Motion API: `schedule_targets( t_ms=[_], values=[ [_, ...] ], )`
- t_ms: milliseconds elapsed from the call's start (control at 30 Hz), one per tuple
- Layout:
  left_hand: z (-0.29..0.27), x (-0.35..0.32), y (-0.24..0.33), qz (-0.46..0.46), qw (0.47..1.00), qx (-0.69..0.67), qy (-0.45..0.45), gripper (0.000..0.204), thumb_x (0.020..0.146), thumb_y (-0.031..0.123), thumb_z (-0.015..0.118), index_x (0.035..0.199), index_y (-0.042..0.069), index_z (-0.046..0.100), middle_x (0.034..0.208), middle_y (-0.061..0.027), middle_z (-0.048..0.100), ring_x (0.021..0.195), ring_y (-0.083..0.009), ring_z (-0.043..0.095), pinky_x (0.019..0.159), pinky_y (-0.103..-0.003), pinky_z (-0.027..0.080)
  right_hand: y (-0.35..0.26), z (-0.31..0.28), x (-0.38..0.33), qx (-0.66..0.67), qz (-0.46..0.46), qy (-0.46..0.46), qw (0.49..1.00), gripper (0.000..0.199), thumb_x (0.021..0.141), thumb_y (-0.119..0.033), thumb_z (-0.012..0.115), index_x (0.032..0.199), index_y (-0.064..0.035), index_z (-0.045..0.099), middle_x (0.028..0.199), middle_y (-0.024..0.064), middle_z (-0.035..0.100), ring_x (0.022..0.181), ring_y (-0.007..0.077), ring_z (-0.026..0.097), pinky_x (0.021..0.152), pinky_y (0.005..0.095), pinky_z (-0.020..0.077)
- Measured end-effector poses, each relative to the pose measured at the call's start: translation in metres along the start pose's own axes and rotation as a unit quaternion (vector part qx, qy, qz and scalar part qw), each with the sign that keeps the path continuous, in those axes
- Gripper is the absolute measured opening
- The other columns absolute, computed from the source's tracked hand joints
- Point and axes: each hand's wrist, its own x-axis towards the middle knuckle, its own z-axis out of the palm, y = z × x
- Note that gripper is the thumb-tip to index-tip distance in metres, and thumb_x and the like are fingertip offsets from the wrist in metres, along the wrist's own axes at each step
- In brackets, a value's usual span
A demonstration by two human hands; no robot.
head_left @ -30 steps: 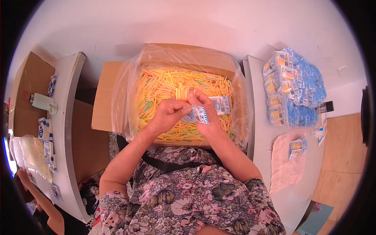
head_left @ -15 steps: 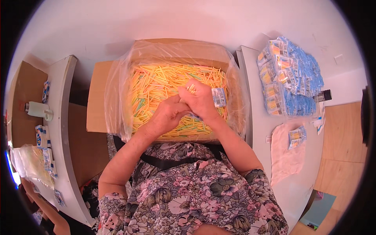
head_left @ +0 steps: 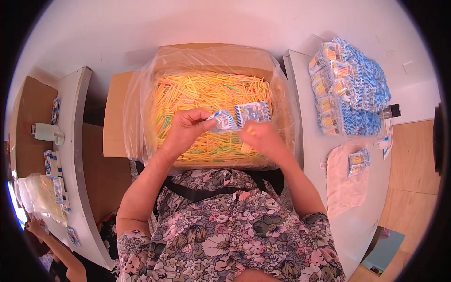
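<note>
The left hand (head_left: 187, 128) pinches a little blue-and-clear bag (head_left: 224, 121) over the big box (head_left: 115, 117), and the right hand (head_left: 264, 139), curled around a bunch of yellow sticks (head_left: 246, 147), is just right of the bag, the sticks' long way pointing mostly toward the flowery shirt (head_left: 230, 221).

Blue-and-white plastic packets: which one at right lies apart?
The blue-and-white plastic packet on the pale pink cloth; the others at right lie heaped.

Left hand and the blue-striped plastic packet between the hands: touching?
Touching. The head view shows the left hand pinching the left end of the blue-striped plastic packet between thumb and fingers.
</note>
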Motion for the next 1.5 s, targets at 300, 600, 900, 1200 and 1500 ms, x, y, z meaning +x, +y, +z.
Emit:
schedule_targets(
  t_ms=[300, 600, 900, 1200, 1500],
  values=[
    [0.009, 0.007, -0.003, 0.031, 0.999, 0.011, 0.001, 0.014, 0.081, -0.003, 0.068, 0.094, 0.000, 0.072, 0.097, -0.0072, 0.068, 0.090, -0.0127, 0.062, 0.082, -0.026, 0.049, -0.067, -0.050, 0.022, 0.489, 0.086, 0.020, 0.868, 0.017, 0.088, -0.017, 0.066, 0.077, -0.0061, 0.059, 0.062, -0.0036, 0.052, 0.048, 0.0014, 0.044, 0.039, 0.0204, 0.0290],
    [0.015, 0.010, -0.002, 0.035, 0.999, 0.027, -0.030, 0.012, 0.082, -0.003, 0.067, 0.092, 0.003, 0.071, 0.103, -0.0072, 0.067, 0.095, -0.0130, 0.060, 0.086, -0.028, 0.048, -0.071, -0.040, 0.040, 0.195, -0.018, 0.147, 0.969, 0.025, 0.087, -0.021, 0.067, 0.073, -0.0030, 0.057, 0.059, -0.0022, 0.051, 0.052, 0.0038, 0.045, 0.045, 0.0239, 0.0347],
    [0.029, 0.010, -0.003, -0.037, 0.997, -0.069, -0.006, 0.022, 0.091, 0.016, 0.065, 0.103, -0.001, 0.070, 0.096, -0.0041, 0.069, 0.090, -0.0094, 0.059, 0.086, -0.027, 0.047, -0.092, -0.058, 0.023, 0.084, -0.056, 0.130, 0.986, 0.034, 0.087, -0.033, 0.067, 0.080, -0.0017, 0.056, 0.054, 0.0033, 0.046, 0.052, 0.0091, 0.040, 0.046, 0.0292, 0.0340],
    [0.073, 0.026, 0.000, -0.062, 0.995, 0.051, -0.058, 0.019, 0.089, 0.014, 0.062, 0.099, 0.000, 0.070, 0.091, -0.0010, 0.067, 0.087, -0.0090, 0.058, 0.081, -0.026, 0.046, -0.030, -0.034, -0.037, 0.011, -0.119, 0.286, 0.951, 0.025, 0.082, -0.009, 0.071, 0.105, -0.0009, 0.064, 0.084, 0.0052, 0.067, 0.075, 0.0080, 0.060, 0.068, 0.0239, 0.0488],
    [0.053, 0.067, -0.020, 0.268, 0.851, 0.447, -0.058, 0.026, 0.070, 0.002, 0.073, 0.095, 0.001, 0.066, 0.097, -0.0145, 0.065, 0.095, -0.0326, 0.058, 0.084, -0.039, 0.046, 0.088, -0.147, -0.248, 0.086, 0.152, 0.553, 0.815, 0.031, 0.078, 0.003, 0.069, 0.109, 0.0024, 0.064, 0.095, 0.0039, 0.067, 0.084, 0.0134, 0.065, 0.073, 0.0271, 0.0538]
  ],
)
